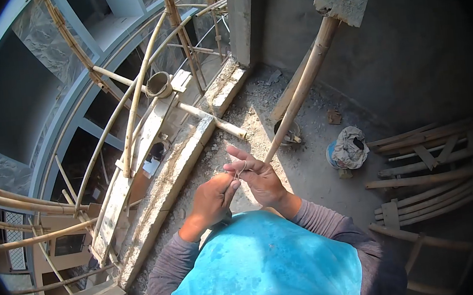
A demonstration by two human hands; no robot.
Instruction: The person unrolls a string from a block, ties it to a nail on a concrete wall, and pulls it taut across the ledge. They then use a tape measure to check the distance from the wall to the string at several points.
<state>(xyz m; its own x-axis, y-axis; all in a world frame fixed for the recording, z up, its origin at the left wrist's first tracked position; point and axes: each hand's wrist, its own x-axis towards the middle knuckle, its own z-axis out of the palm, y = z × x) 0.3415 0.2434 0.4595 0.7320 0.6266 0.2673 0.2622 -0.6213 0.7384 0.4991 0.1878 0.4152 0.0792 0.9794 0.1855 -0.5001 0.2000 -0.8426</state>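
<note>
My left hand point(210, 203) is closed in front of my chest, its thumb and fingers pinched on a thin pale string point(243, 171). My right hand point(267, 185) is right beside it, fingertips almost meeting the left's. The string loops about the right fingers, and a couple of those fingers stick out to the left. Whether it is cord or thin wire is too small to tell. Below the hands is the blue shirt front point(259, 262) I wear, with grey sleeves. Just beyond my right hand, a bamboo pole point(303, 92) slants upward.
A low masonry wall point(167, 197) runs along the left. Beyond it stand bamboo scaffold poles point(136, 106) and a plank point(119, 201), with a bucket point(159, 85) near its far end. A crumpled sack point(350, 148) and stacked bamboo ladders point(427, 180) lie right. Rubble covers the floor.
</note>
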